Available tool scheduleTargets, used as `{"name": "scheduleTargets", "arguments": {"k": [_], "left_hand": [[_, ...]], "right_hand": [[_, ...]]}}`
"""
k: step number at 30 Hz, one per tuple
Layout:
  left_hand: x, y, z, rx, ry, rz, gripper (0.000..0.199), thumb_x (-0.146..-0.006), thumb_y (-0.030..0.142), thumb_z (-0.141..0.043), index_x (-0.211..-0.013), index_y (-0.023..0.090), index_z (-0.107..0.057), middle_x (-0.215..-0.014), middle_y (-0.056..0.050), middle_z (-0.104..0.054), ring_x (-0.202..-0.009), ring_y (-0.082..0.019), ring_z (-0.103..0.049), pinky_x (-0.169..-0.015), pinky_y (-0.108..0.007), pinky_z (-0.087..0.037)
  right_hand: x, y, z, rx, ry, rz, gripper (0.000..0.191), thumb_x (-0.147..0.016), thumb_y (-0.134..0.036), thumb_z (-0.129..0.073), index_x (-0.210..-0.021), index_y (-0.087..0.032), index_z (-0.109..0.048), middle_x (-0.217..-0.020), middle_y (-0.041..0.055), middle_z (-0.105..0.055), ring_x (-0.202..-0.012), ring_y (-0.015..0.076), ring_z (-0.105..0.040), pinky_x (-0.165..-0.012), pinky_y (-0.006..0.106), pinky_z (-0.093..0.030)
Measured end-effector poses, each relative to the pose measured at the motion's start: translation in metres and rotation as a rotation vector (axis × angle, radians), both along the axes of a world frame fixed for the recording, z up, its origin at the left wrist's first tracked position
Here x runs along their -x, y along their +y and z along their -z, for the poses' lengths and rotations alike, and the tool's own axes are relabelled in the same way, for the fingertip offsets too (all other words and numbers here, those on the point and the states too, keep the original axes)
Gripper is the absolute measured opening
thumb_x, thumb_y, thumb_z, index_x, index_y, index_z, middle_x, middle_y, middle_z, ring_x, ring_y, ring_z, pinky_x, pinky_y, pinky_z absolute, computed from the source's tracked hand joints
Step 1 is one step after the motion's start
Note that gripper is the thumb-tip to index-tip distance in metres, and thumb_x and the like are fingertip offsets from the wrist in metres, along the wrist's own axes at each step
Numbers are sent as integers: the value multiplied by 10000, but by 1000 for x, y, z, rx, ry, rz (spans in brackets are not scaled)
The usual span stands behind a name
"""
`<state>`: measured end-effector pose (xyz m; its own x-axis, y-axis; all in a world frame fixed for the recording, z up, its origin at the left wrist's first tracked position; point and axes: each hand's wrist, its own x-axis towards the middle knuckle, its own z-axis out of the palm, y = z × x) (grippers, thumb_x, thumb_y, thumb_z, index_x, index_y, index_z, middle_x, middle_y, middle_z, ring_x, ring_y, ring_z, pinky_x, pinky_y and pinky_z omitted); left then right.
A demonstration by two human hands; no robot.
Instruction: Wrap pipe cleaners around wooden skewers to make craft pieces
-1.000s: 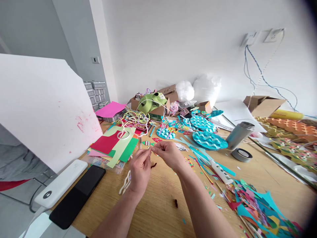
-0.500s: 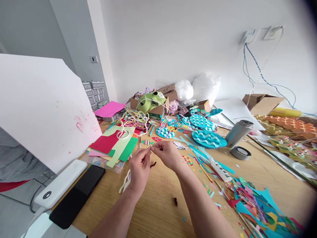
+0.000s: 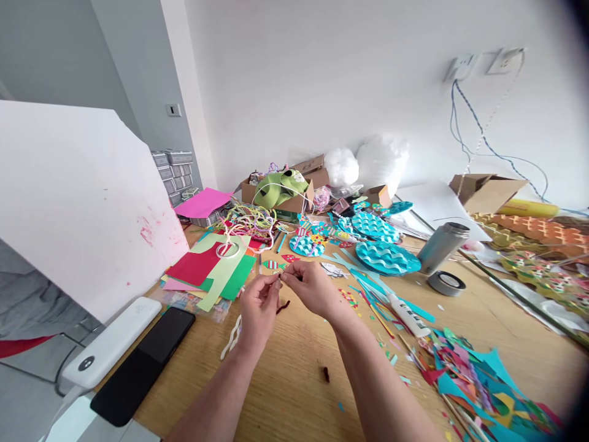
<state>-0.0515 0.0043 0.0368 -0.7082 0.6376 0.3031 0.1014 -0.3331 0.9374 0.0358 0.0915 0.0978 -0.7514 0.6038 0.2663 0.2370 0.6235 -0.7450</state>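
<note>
My left hand (image 3: 259, 307) and my right hand (image 3: 309, 287) meet fingertip to fingertip above the wooden table (image 3: 289, 380). Both are closed in a pinch on a small dark piece, mostly hidden between the fingers. A dark red fuzzy strip (image 3: 283, 307) shows just below the fingertips; whether it is joined to the held piece cannot be made out. Another short dark red piece (image 3: 326, 374) lies on the table nearer to me. White wavy strips (image 3: 230, 344) lie beside my left hand. Striped paper fish (image 3: 272, 264) rest just beyond the fingers.
A black phone (image 3: 145, 365) and white power bank (image 3: 113, 341) lie at the left. Coloured paper (image 3: 196, 264) and pipe cleaners (image 3: 251, 224) are behind them. Blue plates (image 3: 387, 258), a metal flask (image 3: 444, 245), a glue tube (image 3: 408, 314) and paper scraps (image 3: 478, 374) fill the right side.
My fingers have shifted very slightly at the pinch, and a dark bit now shows between them. The dark red strip below has tilted a little. Everything else stays put.
</note>
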Motion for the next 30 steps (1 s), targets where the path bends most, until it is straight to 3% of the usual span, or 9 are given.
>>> {"name": "scheduleTargets", "arguments": {"k": [5,9,14,21,30], "left_hand": [[1,1,-7,-28,-323,131,283,-676,384,-727,-787,138,-641,-619,13,-601,-385,-45,-454,-302,-148,-251],[3,0,-12,-45,-447,180,302,-633,341,-767,-791,138,-609,-596,25,-602,-366,-34,-449,-296,-128,-224],[1,0,-12,-40,-470,209,282,-661,318,-754,-813,147,-589,-606,37,-601,-352,-19,-429,-302,-117,-202],[-3,0,-8,-49,-451,189,254,-669,305,-752,-794,154,-590,-619,39,-603,-362,-11,-424,-330,-121,-231],[-7,-1,-12,-14,-394,163,255,-650,314,-759,-765,143,-608,-612,22,-612,-375,-19,-424,-326,-124,-215]], "right_hand": [[-2,0,-1,-11,-2,-66,215,-790,-199,-489,-606,-145,-586,-524,-35,-475,-504,89,-379,-483,216,-267],[-4,2,-2,59,12,-108,209,-790,-220,-506,-640,-137,-625,-526,-38,-469,-500,86,-363,-479,216,-268],[-9,7,-3,149,-2,-183,180,-779,-237,-525,-674,-137,-631,-508,-61,-405,-472,74,-305,-443,214,-223],[-10,7,-3,51,-48,-95,169,-773,-221,-534,-636,-137,-586,-520,-44,-468,-484,78,-382,-445,209,-257],[-15,10,-8,83,-52,-150,153,-776,-206,-558,-660,-126,-615,-549,-34,-527,-497,75,-412,-447,194,-277]]}}
